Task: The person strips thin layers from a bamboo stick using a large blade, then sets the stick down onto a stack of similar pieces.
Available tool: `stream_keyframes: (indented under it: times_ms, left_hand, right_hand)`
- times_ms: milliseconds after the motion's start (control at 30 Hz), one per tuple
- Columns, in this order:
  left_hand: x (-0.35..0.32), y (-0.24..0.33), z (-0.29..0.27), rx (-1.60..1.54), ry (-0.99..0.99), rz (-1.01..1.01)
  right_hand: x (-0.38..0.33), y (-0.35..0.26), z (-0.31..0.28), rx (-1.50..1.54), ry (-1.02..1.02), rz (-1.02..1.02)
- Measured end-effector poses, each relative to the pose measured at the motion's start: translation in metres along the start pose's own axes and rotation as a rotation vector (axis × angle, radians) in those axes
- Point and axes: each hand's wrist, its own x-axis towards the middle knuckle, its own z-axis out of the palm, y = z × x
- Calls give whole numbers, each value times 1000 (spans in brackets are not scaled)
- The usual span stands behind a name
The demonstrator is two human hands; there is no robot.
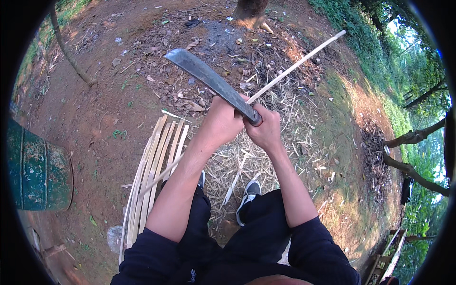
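Note:
A machete point(205, 80) with a dark, broad blade points up and to the left, its handle end inside my right hand point(265, 129), whose fingers are closed around it. My left hand point(225, 119) is closed right beside it, gripping a long pale bamboo strip point(298, 65). That strip slants from the upper right, passes behind the base of the blade, and comes out again below my left forearm. The two hands are almost touching. Where blade and strip cross, my fingers partly hide the contact.
Several split strips point(151, 166) lie side by side left of my legs. Pale shavings point(247, 161) cover the ground around my shoes point(249, 197). A green metal drum point(40, 171) is at the far left. A tree trunk point(251, 12) rises ahead; branches point(413, 137) reach in from the right.

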Motion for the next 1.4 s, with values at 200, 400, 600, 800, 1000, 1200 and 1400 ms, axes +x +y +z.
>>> stream_keyframes:
  times_ms: [200,400,600,800,1000,1200,1400]
  left_hand:
    - [2,-3,-3,-39,-133,-15]
    - [-2,0,-6,-19,-215,-88]
    - [-5,2,-14,-18,-160,-125]
    - [-5,-5,-25,105,-237,-177]
    - [-1,4,-21,84,-353,-288]
    - [-5,-6,-3,71,-162,-71]
    - [-5,-1,-3,174,-160,-29]
  right_hand:
    - [-2,4,-4,14,12,14]
    - [-2,13,-10,-74,12,37]
    - [3,55,-23,-239,66,83]
    - [5,102,-55,-264,386,520]
    - [-6,78,-49,-113,323,379]
    - [-5,3,-8,-65,25,67]
    - [-3,1,-4,-163,32,104]
